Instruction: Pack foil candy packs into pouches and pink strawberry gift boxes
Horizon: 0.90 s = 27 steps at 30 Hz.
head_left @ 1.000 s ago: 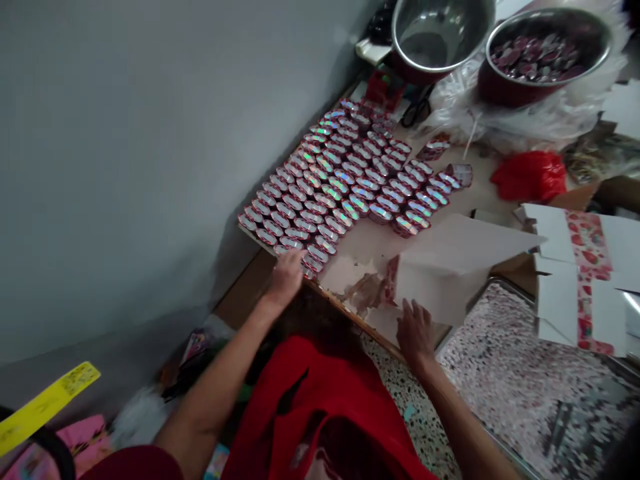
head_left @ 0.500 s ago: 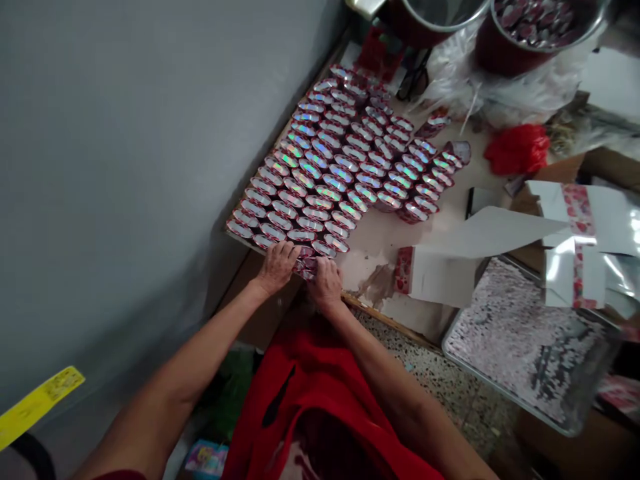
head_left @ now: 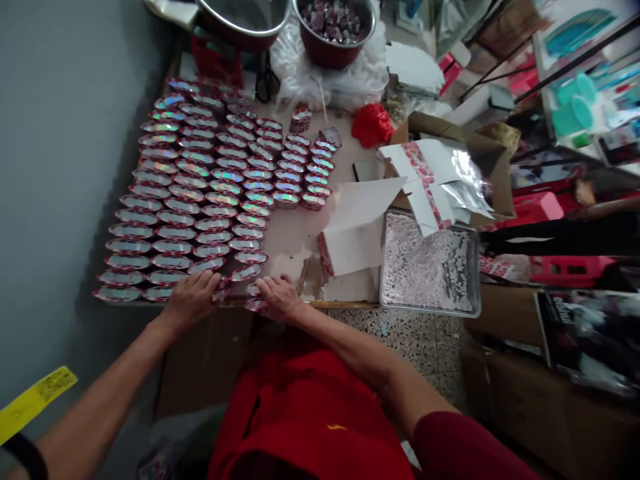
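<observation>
Rows of small red cups with shiny foil lids point(head_left: 200, 193) cover the left part of a low board point(head_left: 295, 233). At the board's near edge my left hand point(head_left: 191, 300) lies palm down, its curled fingers touching the nearest cups. My right hand point(head_left: 278, 297) rests beside it, fingers bent over a few cups point(head_left: 255, 305) at the edge. Whether either hand actually grips a cup is hidden by the fingers.
A folded white carton point(head_left: 353, 230) and a metal tray of small pieces point(head_left: 430, 263) lie to the right. Two metal bowls point(head_left: 334, 20) stand at the back with plastic bags, a red bag point(head_left: 373, 125) and an open cardboard box point(head_left: 450, 167). A grey wall runs along the left.
My right hand left the white carton and came over beside my left hand at the near row of cups. The view swung right, showing more clutter.
</observation>
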Each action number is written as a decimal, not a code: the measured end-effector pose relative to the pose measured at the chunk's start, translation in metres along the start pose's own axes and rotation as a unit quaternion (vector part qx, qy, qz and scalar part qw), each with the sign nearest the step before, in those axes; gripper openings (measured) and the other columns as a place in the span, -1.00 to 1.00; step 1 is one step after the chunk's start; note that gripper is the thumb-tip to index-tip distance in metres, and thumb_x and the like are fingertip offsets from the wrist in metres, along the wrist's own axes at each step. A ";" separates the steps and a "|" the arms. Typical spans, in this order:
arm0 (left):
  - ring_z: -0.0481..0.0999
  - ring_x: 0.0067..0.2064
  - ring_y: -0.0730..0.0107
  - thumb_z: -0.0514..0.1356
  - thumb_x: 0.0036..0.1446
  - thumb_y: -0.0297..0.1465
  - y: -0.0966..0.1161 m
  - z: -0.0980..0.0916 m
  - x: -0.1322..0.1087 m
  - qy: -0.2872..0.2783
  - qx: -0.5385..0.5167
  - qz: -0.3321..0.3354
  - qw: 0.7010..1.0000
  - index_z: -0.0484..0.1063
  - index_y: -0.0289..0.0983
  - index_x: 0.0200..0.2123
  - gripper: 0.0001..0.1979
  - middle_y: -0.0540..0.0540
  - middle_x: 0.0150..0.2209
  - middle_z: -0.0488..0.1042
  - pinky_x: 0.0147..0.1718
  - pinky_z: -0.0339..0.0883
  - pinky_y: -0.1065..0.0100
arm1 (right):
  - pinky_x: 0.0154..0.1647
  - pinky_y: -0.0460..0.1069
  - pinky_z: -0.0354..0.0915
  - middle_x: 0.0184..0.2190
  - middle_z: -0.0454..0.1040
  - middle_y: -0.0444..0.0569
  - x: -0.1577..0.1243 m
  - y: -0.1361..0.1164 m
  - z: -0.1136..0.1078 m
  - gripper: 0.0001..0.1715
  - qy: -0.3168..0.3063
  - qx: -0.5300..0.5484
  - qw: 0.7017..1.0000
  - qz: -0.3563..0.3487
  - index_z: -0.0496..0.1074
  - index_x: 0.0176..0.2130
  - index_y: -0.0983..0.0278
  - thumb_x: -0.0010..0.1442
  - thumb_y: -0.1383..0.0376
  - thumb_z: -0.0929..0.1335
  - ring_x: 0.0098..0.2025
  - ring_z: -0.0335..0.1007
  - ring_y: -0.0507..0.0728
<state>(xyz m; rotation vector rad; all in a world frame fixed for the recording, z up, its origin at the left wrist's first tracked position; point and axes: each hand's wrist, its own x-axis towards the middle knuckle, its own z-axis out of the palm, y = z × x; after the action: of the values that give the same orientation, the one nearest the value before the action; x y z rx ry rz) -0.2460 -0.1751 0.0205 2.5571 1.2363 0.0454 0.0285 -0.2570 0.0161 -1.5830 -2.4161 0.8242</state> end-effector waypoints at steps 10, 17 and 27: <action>0.54 0.13 -0.16 0.30 0.12 -0.07 0.034 -0.035 -0.006 0.107 -0.020 -0.061 0.992 0.31 0.17 0.18 -0.45 0.09 0.03 0.56 0.15 0.46 -0.25 | 0.17 0.14 0.01 -0.01 0.57 0.12 -0.103 0.205 -0.171 -0.33 0.129 -0.088 0.981 0.117 0.40 0.14 0.28 0.15 0.07 0.54 0.04 0.35 0.32; 0.57 -0.02 -0.02 0.48 0.05 -0.03 0.252 -0.039 0.163 0.206 -0.106 -0.056 0.971 0.33 -0.13 0.17 -0.29 -0.18 -0.01 0.53 -0.01 0.52 0.02 | 0.13 0.16 0.03 0.12 0.47 0.24 -0.068 0.306 -0.154 -0.52 0.031 -0.148 0.988 0.042 0.42 0.14 0.35 0.32 0.19 0.48 0.16 0.23 0.37; 0.43 0.13 -0.10 0.46 0.05 -0.50 0.292 0.043 0.302 -0.036 0.023 -0.016 0.999 0.43 -0.32 0.04 -0.51 -0.33 0.07 0.49 0.09 0.38 0.05 | 0.09 0.24 0.09 0.00 0.48 0.26 -0.072 0.302 -0.142 -0.66 0.072 -0.168 0.978 0.097 0.47 0.05 0.37 0.45 0.41 0.18 0.05 0.26 0.39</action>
<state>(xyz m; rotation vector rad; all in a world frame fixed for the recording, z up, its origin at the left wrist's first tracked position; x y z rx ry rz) 0.1734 -0.1243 0.0308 2.5524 1.2654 -0.0821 0.3602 -0.1785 -0.0064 -1.9474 -2.4199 0.3179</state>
